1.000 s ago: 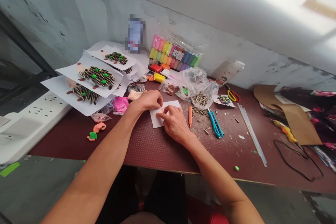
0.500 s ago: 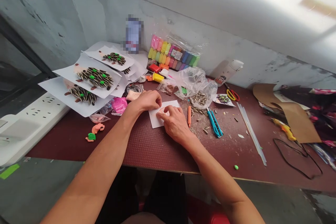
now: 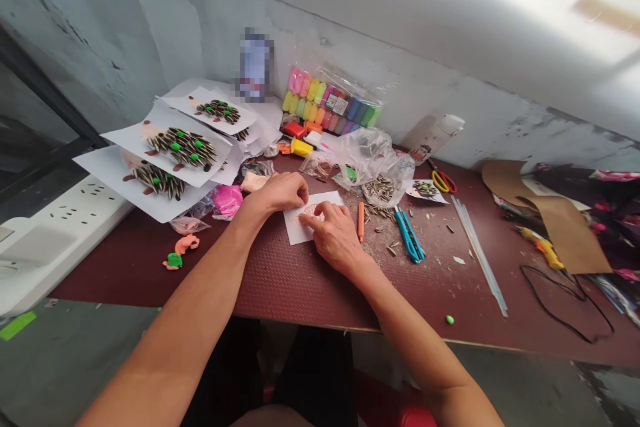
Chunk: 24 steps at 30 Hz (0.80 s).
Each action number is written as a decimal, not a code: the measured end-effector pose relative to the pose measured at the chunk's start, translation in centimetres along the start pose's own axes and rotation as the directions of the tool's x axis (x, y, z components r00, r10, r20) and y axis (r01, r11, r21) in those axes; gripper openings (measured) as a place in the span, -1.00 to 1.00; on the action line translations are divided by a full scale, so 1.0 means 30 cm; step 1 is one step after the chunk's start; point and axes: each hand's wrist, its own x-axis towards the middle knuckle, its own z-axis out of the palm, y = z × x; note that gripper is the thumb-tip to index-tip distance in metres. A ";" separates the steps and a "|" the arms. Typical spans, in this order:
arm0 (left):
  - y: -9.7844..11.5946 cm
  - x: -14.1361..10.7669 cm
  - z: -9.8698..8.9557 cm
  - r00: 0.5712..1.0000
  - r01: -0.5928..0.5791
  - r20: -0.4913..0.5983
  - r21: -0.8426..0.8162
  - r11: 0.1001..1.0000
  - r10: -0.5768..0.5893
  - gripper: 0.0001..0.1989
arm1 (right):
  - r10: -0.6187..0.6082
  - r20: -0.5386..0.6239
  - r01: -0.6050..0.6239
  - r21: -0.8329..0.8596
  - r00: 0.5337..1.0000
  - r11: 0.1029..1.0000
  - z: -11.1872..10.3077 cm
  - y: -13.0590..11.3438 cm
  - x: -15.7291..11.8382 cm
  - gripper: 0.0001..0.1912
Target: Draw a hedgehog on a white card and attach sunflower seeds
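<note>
Currently: left hand (image 3: 283, 192), curled, fingertips down at a white paper card (image 3: 297, 230); right hand (image 3: 336, 237), bent over a flat pinkish-orange clay shape (image 3: 311, 212), which lies on that card between both hands. Whether either hand pinches anything cannot be told. Just right of the right hand: an orange clay stick (image 3: 361, 221), loose striped sunflower seeds (image 3: 377, 212). Judged risks: sideways pushing could slide the card across the dark red table (image 3: 300, 293); hard pressing could smear the clay.
</note>
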 end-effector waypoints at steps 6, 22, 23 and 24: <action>0.002 0.000 -0.003 1.000 0.003 0.008 -0.010 1.000 -0.003 -0.74 | 0.021 -0.006 -0.021 0.033 1.000 0.999 -0.002 -0.006 -0.001 -0.58; -0.001 0.003 0.002 1.000 -0.011 0.013 0.011 1.000 0.011 -0.74 | 0.016 0.007 -0.017 0.050 1.000 0.999 0.002 -0.014 0.006 -0.55; -0.001 0.002 0.002 1.000 -0.010 0.011 0.010 1.000 0.010 -0.74 | 0.021 0.009 -0.022 0.045 1.000 0.999 0.002 -0.015 0.007 -0.56; 0.000 0.002 0.001 1.000 -0.010 0.010 0.007 1.000 0.010 -0.74 | 0.026 0.010 -0.026 0.045 1.000 0.999 0.003 -0.015 0.008 -0.56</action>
